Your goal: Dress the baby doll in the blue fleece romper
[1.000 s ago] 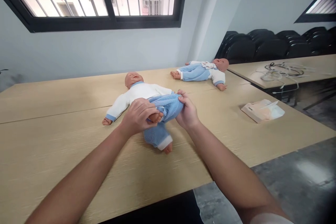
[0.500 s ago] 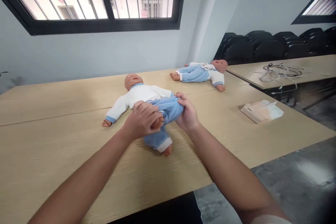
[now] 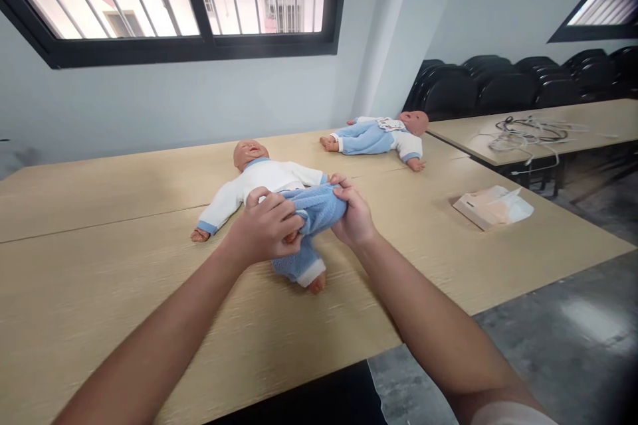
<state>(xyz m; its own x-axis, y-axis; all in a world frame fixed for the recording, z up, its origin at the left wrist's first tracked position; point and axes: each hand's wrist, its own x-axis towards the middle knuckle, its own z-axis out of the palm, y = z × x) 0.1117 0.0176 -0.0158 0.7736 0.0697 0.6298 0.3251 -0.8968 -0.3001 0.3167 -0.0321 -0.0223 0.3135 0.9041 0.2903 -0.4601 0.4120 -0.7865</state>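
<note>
A baby doll in a white top with blue trim lies on its back on the table. Its blue fleecy trousers are bunched at the leg that is raised and bent. My left hand is closed round the lower end of that leg, at the trouser cuff, and mostly covers the foot. On the other side, my right hand pinches the blue cloth between thumb and fingers. The doll's other leg rests on the table, its bare foot poking out of a white cuff.
Farther back on the wooden table lies a second doll in similar clothes. An open tissue pack sits to the right. Tangled cables lie on another table, with black chairs behind it.
My left fingers have shifted slightly over the raised foot, so less of it shows. My right hand keeps its pinch on the trousers. The whole view has moved a little.
</note>
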